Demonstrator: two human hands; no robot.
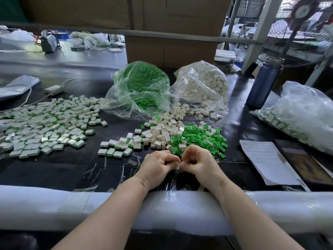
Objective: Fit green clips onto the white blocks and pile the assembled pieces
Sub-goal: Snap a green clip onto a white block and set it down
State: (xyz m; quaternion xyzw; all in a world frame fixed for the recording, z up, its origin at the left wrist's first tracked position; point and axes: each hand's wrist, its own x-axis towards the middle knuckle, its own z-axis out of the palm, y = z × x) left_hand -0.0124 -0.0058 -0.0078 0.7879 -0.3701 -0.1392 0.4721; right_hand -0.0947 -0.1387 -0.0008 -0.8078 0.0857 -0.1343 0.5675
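Two hands [180, 164] pinch one white block [178, 166] between two bags [142, 87].

Bare dark surface [59, 170] lies open to the left of my hands [180, 166], below the pile of assembled pieces [43, 127]. Straight ahead, loose white blocks [158, 132] and green clips [198, 138] crowd close, with two open bags [142, 87] behind them. On my right a paper sheet [266, 159] and a blue bottle [263, 83] stand in the way.

Head view, forward-down, close above table [54, 170]
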